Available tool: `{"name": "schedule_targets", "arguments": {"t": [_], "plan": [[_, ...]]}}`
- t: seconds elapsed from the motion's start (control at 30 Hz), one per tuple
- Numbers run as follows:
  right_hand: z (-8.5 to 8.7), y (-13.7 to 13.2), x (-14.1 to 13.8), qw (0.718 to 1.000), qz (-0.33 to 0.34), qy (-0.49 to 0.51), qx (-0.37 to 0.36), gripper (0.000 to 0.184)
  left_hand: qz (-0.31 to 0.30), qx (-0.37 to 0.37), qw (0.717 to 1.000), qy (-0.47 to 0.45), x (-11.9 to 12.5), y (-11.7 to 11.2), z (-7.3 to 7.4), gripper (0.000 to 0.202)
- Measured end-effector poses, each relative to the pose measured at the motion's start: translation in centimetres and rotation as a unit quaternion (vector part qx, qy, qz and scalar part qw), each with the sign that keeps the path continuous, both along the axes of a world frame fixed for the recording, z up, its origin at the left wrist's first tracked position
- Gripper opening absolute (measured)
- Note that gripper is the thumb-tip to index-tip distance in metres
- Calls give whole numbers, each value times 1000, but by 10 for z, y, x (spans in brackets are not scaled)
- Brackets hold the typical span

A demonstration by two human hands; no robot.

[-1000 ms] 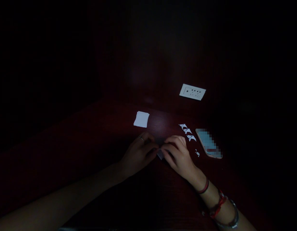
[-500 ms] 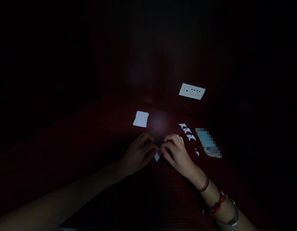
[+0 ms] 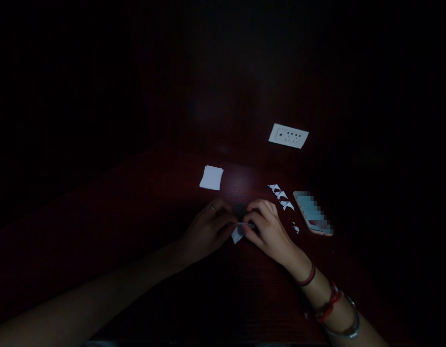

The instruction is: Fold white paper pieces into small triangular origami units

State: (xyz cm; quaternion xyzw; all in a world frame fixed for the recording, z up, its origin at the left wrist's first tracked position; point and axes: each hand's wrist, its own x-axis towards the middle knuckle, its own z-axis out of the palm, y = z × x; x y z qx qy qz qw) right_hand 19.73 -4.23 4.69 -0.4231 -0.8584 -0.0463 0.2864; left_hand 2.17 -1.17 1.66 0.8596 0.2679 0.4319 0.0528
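Between my two hands is a small piece of white paper (image 3: 238,234), its top edge pinched and a pointed part hanging below. My left hand (image 3: 208,229), with a ring on one finger, grips the paper's left side between thumb and fingertips. On the right side, my right hand (image 3: 268,231) pinches the same paper with thumb and index finger, the other fingers curled. Part of the paper is hidden behind the fingertips. Beyond my right hand, several small folded white paper pieces (image 3: 281,195) lie in a slanting row.
A stack of square white paper sheets (image 3: 212,178) lies beyond my left hand. To the right are a phone (image 3: 312,214) and small white scraps (image 3: 295,228) on the dark red table (image 3: 154,193). A white socket panel (image 3: 288,136) is on the wall behind. The surroundings are very dark.
My right hand has shifted very slightly, and a little more of the paper shows between the hands. Both hands keep their pinch.
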Motion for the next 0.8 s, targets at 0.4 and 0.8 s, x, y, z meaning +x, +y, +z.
{"name": "schedule_targets", "arguments": {"t": [0.4,0.8], "plan": [[-1,0,0,999,12,5,29,9,0,5,1000,19,0,4,-3,8],[-5,1,7,989,49,17,135,11,14,98,994,38,-7,6,1,9]]}}
